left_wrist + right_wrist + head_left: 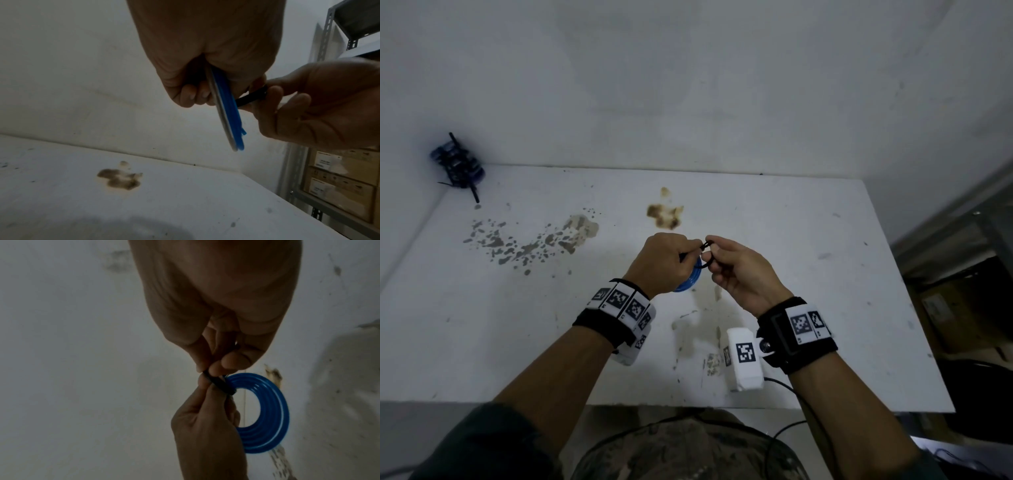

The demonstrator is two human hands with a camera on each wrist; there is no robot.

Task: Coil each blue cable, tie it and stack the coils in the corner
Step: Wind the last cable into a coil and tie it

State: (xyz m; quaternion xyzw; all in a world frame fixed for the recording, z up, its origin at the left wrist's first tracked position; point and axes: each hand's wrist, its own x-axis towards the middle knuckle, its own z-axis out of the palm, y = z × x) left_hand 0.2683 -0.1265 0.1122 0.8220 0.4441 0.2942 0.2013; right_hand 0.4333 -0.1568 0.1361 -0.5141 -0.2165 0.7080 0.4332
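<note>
A coiled blue cable (690, 282) hangs above the middle of the white table, held at its top edge by my left hand (666, 262). The right wrist view shows the blue coil (273, 412) as flat rings; the left wrist view shows that coil (228, 112) edge-on. A black tie (705, 247) wraps the coil's top. My right hand (736, 269) pinches this black tie (218, 382) between thumb and fingers, close against my left hand (205, 418). The tie (252, 95) runs from the coil into my right hand (308, 104). A stack of tied blue coils (457, 164) sits in the far left corner.
The white table (825, 274) carries brown and grey stains (666, 216) at its middle and left. White walls bound it behind and on the left. A metal shelf with cardboard boxes (337, 181) stands off the table's right edge.
</note>
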